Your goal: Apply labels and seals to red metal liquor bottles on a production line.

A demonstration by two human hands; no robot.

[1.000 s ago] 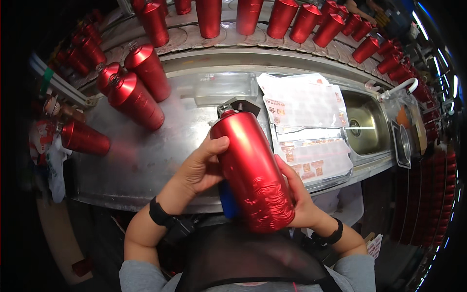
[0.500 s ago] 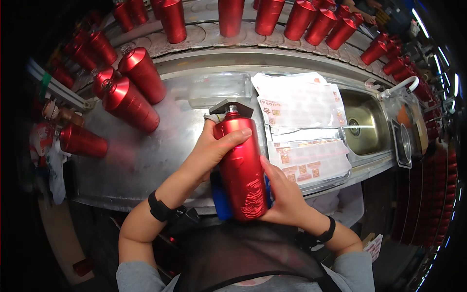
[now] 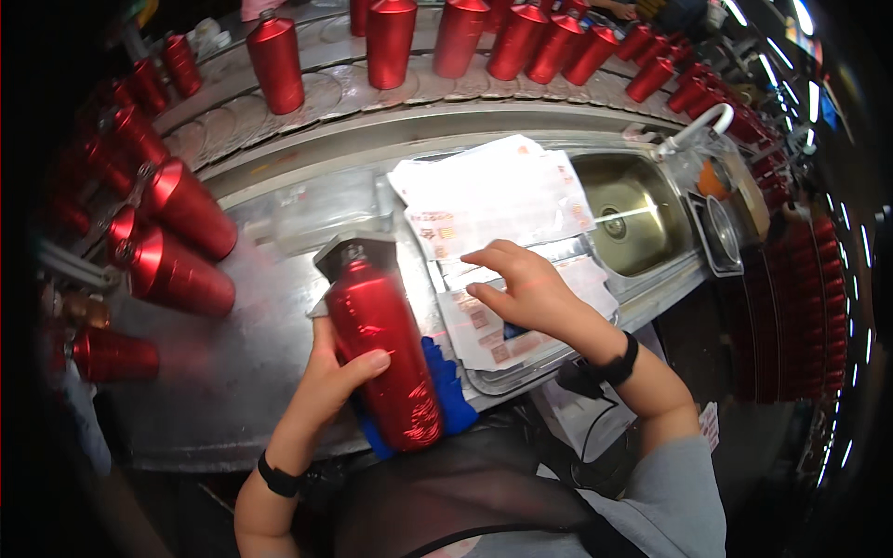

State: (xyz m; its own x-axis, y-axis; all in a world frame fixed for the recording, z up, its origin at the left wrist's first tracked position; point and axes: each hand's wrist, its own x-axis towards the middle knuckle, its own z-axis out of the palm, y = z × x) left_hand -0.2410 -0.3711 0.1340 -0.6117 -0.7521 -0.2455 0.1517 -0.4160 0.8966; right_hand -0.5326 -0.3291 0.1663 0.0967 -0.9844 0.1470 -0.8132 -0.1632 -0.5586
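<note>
My left hand (image 3: 333, 374) grips a glossy red bottle (image 3: 383, 339) with a raised pattern near its base. The bottle leans with its neck away from me, against a dark angular holder (image 3: 377, 251). Under its lower part lies a blue cloth (image 3: 450, 379). My right hand (image 3: 532, 294) is off the bottle, over white label sheets (image 3: 484, 195) with reddish print. Its thumb and index finger stretch apart, with nothing visible between them; the other fingers are partly hidden.
Several red bottles (image 3: 181, 270) stand at the left of the metal worktop (image 3: 270, 363). More bottles line the conveyor (image 3: 326, 91) along the back. A sink (image 3: 637, 244) with a white faucet (image 3: 696, 128) is at the right. A clear container (image 3: 326, 209) sits behind the holder.
My right hand has let go of the bottle's lower right side and moved right, over the label sheets. My left hand still holds the bottle. The whole view has shifted rightward.
</note>
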